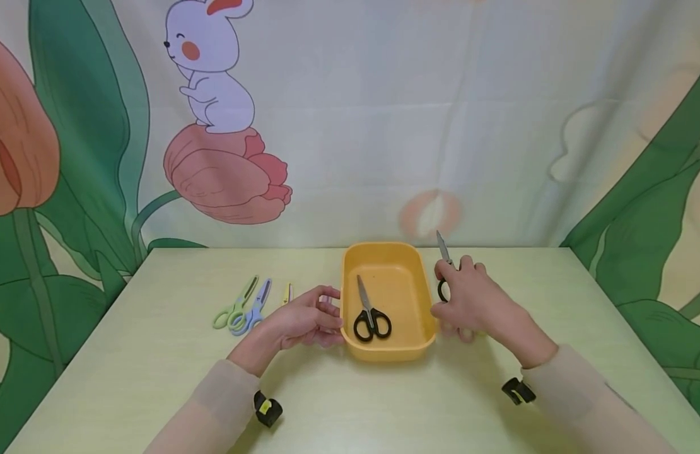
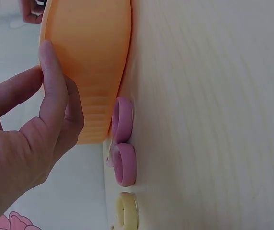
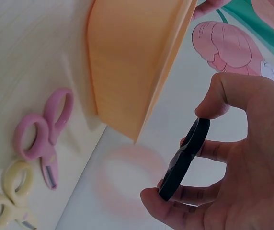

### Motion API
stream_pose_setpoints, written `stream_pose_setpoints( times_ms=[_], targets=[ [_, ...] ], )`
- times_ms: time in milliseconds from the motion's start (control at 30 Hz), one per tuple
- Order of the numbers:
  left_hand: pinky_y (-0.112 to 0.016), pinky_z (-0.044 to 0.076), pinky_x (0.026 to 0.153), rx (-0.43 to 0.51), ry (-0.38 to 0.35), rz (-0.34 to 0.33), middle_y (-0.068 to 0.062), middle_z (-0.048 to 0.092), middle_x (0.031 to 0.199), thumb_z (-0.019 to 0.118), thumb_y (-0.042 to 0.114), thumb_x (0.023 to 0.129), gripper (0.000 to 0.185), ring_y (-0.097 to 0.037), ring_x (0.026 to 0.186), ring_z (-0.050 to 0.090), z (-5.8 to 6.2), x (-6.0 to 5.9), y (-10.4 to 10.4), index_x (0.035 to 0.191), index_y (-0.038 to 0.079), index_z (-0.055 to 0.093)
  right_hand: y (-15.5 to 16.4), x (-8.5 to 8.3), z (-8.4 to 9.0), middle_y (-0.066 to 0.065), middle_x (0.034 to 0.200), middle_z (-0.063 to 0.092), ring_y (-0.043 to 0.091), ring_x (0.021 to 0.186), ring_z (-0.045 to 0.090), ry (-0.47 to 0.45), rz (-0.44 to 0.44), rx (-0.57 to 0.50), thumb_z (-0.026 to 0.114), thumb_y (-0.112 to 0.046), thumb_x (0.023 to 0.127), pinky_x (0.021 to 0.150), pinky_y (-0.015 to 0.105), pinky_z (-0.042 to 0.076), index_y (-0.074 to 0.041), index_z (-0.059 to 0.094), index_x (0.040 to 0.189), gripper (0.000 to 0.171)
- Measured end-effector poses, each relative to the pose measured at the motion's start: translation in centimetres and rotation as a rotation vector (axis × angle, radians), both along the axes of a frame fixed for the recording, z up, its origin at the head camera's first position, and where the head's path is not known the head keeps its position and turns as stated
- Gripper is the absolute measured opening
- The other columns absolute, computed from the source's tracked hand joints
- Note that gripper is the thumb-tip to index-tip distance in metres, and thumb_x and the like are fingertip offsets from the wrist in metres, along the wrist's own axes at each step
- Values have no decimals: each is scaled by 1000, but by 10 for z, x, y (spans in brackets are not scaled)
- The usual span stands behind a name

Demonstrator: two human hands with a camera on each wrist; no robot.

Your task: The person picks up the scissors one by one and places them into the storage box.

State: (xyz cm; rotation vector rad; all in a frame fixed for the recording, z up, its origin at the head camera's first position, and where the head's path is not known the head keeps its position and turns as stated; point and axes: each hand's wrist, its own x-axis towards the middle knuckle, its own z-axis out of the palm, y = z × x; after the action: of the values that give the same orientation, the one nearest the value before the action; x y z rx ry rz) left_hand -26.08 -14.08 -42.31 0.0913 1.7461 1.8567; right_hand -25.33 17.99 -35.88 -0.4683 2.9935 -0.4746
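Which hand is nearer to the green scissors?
Left. The left hand is right of the green scissors, touching the box; the right hand is across the box, farther away.

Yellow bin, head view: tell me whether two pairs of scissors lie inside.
No, only one black-handled pair of scissors lies in the yellow bin.

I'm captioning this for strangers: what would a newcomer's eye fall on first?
Likely first: the orange-yellow rectangular tray at the far middle of the pale table, with black-handled metal scissors lying in it. Next, the right hand holds another black-handled metal pair just right of the tray. Behind, upper left, a white printed cartoon rabbit sits on a pink flower.
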Motion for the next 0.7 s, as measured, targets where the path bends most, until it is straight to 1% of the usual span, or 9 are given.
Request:
stream_pose_setpoints(
  times_ms=[167,267,333,433,500,533,567,633,700],
  targets=[
    [-40,60,78,-1,2,-6,-16,47,111,58,-13,97,61,-26,83,66,0,0,0,148,-1,27,-17,-2,0,22,113,41,41,101,41,-11,25,19,63,-22,82,59,39,44,-12,50,123,44],
    [-40,60,78,-4,1,-7,-16,48,111,58,-12,97,62,-26,83,67,-1,-1,0,148,-1,27,-26,0,-2,21,112,41,39,98,41,9,57,32,62,-22,83,60,38,43,-11,50,126,45],
    [-39,60,77,-4,-3,-7,-16,48,111,58,-12,97,62,-26,83,67,-1,-1,0,148,-1,26,-32,1,-4,20,109,42,38,95,41,30,79,33,62,-21,83,58,38,43,-11,51,125,44],
    [-37,60,75,-2,-6,-4,-16,47,111,58,-13,96,61,-26,82,67,0,-1,0,148,-1,27,-41,3,-7,18,109,43,35,92,42,59,91,59,63,-23,83,56,42,42,-13,53,122,42],
    [-36,60,74,2,0,-5,-16,47,111,57,-13,96,61,-25,81,67,-1,0,0,148,-1,26,-47,3,-9,17,111,44,34,92,43,68,84,85,63,-24,82,56,48,43,-16,53,121,41],
    [-35,60,73,4,3,-5,-16,47,111,57,-13,96,61,-25,81,67,-1,0,1,147,-1,26,-50,3,-10,17,113,45,34,94,44,70,79,101,63,-26,82,57,54,44,-18,53,121,41],
    [-35,60,73,6,6,-4,-17,47,111,57,-13,96,61,-25,80,67,-1,0,0,147,-1,26,-52,3,-11,17,115,46,34,95,45,69,80,111,64,-27,83,58,55,44,-19,54,122,42],
    [-35,60,72,10,12,-3,-18,48,112,57,-14,96,61,-24,79,67,-2,0,0,147,-2,26,-57,3,-12,19,119,47,35,98,46,66,90,117,65,-27,82,59,56,45,-20,54,124,43],
    [-34,60,72,10,12,-3,-18,48,112,57,-13,95,61,-24,79,67,-2,1,0,147,-2,27,-61,3,-14,20,120,47,36,100,46,63,109,116,66,-26,83,60,50,47,-19,54,126,45]
  ],
)
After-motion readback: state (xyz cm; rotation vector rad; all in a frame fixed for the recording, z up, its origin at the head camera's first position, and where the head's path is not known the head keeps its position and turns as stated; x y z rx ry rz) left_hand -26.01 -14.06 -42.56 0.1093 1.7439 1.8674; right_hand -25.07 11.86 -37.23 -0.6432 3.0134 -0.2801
